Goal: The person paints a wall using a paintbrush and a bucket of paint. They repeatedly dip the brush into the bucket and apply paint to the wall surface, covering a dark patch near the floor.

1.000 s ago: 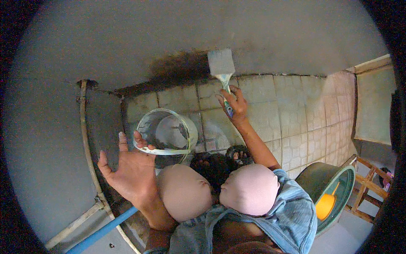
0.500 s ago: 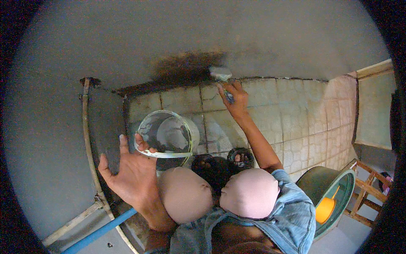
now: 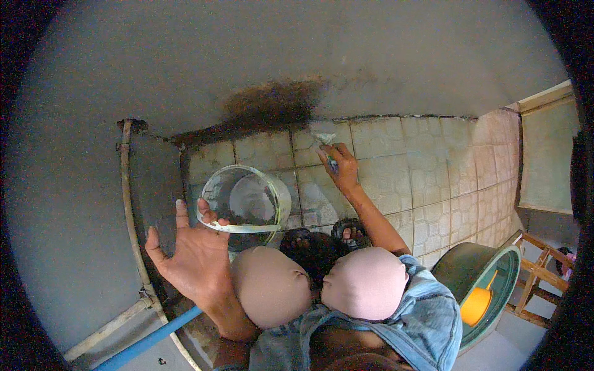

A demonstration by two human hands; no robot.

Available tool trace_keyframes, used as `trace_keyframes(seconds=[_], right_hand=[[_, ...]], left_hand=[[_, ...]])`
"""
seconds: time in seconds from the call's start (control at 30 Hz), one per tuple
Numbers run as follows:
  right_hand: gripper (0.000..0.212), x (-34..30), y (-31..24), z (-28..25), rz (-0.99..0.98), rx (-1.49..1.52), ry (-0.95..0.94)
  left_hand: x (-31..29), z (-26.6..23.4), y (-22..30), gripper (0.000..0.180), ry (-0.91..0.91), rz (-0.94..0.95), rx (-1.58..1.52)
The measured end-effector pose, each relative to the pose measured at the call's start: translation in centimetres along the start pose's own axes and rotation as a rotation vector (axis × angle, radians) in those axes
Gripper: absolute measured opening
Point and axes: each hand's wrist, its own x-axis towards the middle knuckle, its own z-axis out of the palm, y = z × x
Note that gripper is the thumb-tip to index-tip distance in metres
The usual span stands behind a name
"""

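1. Above tiled floor (image 3: pixel 433 179), short of grey wall (image 3: pixel 402 49), holds flat brush (image 3: pixel 325 138) in right hand (image 3: pixel 340 164), fingers closed round handle.
2. Points brush forward from right hand, long axis running wallward, slightly left; can't tell whether touching tiles.
3. Low on wall, ahead and left of brush: shows dark stain (image 3: pixel 272 102). Nearer with right hand than left.
4. Has left hand (image 3: pixel 201 253) mostly spread, palm up, some fingers bent over near rim of pale bucket (image 3: pixel 283 195); can't tell how firmly gripped.
5. Off right: includes green tub (image 3: pixel 456 269), with orange scoop (image 3: pixel 475 307) inside.
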Motion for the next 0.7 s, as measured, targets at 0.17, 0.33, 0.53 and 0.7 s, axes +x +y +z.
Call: trace_keyframes(seconds=[0.17, 0.33, 0.53, 0.7], right_hand=[[0.022, 7.1, -3.3, -3.0, -0.029, 0.024, 0.059], [0.024, 10.7, -8.8, -8.9, -0.123, 0.083, 0.25], [0.035, 5.0, -3.1, -2.1, -0.184, -0.021, 0.196], [0.03, 0.2, -0.5, 1.1, -0.109, -0.066, 0.038]], left_hand=[[0.0, 0.3, -0.3, 0.056, 0.023, 0.004, -0.006], [-0.1, 0.1, -0.2, 0.056, 0.019, 0.0, -0.018], [0.5, -1.3, 0.2, 0.061, -0.095, -0.072, -0.03], [0.4, -1.4, 0.3, 0.06, -0.083, -0.054, -0.028]])
